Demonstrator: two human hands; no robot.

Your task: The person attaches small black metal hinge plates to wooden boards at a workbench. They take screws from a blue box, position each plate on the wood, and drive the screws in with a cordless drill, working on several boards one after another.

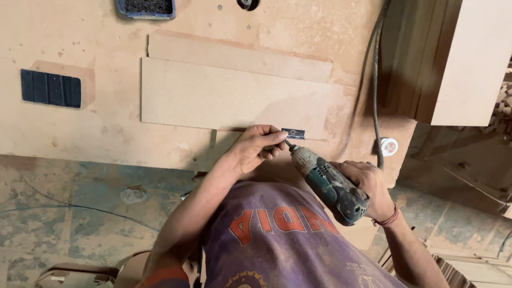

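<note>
Teal drill [330, 184] gripped in the right hand [367, 183] slants up-left, its tip meeting the pinched fingertips [280, 137] of the left hand [255, 150], just beside a small dark plate [293, 133] at the board [227, 97] edge.

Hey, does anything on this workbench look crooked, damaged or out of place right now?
Nothing looks damaged. The two boards lie stacked slightly askew, and the left hand pinches the bit right at the drill tip.
</note>
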